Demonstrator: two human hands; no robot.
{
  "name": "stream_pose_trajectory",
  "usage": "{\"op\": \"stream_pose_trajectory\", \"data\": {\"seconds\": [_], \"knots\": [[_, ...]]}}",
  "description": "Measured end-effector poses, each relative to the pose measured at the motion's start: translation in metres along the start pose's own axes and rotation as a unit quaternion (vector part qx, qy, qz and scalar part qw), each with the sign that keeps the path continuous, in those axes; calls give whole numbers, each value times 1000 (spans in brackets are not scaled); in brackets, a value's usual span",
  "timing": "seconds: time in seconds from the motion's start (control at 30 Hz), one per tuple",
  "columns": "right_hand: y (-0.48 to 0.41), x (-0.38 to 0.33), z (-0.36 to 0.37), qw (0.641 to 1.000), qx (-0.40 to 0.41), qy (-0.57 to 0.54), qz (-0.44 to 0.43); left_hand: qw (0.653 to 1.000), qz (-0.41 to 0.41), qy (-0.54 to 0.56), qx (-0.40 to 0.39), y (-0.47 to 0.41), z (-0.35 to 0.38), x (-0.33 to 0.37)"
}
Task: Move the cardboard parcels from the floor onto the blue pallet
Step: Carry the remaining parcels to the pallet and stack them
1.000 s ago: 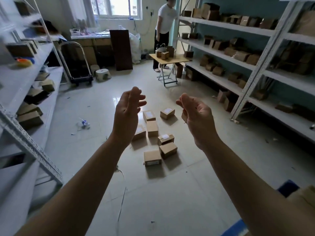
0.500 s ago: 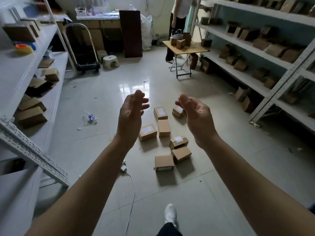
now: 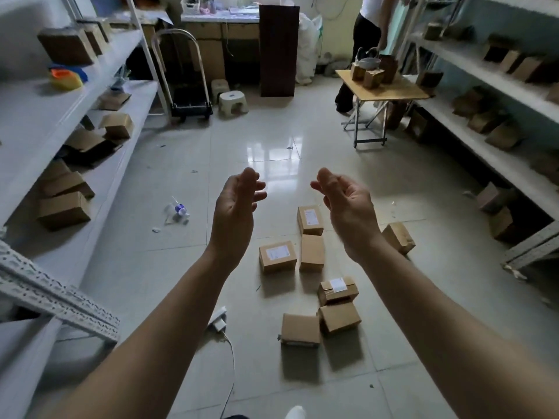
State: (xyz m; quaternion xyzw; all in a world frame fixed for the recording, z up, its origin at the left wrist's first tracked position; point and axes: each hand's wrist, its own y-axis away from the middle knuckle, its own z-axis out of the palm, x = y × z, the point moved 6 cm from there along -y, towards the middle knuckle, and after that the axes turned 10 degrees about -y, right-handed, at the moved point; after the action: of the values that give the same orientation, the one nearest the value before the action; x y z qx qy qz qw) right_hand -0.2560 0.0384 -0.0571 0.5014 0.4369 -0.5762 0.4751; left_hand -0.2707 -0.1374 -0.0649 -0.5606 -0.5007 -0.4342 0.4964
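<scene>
Seven parcels (image 3: 311,252) lie clustered on the floor (image 3: 181,267) ahead, some touching. The pallet is out of view. The left hand (image 3: 234,213) and right hand (image 3: 348,213) are raised above the parcels, palms facing, fingers loosely spread, holding nothing. The parcels look small, stiff and probably light; smooth card may slip. Grip each across opposite side faces, starting with the nearest parcel (image 3: 300,329).

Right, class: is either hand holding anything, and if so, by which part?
Nothing is held. The left hand and right hand are both empty, fingers loosely curved, in the air clear of the cardboard parcels on the floor.
</scene>
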Motion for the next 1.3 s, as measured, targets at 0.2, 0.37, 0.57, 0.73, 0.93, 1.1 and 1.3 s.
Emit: {"op": "stream_pose_trajectory", "data": {"seconds": [0.2,0.37,0.57,0.73,0.93,1.1,1.3], "knots": [[-71,31,5,999,-24,12,29,1000,-19,-14,16,-67,10,-31],[-138,48,5,999,0,34,36,999,-34,-7,2,-137,23,-54],[-215,59,28,998,-2,36,42,999,-39,-16,-4,-217,20,-72],[-259,76,32,997,9,39,72,998,-48,-25,-14,-262,24,-86],[-300,96,31,995,6,37,89,997,-69,-31,2,-294,28,-109],[-330,119,37,992,-41,52,104,993,-103,-47,41,-307,25,-132],[-358,153,27,984,-103,71,124,979,-159,-68,104,-314,43,-164]]}}
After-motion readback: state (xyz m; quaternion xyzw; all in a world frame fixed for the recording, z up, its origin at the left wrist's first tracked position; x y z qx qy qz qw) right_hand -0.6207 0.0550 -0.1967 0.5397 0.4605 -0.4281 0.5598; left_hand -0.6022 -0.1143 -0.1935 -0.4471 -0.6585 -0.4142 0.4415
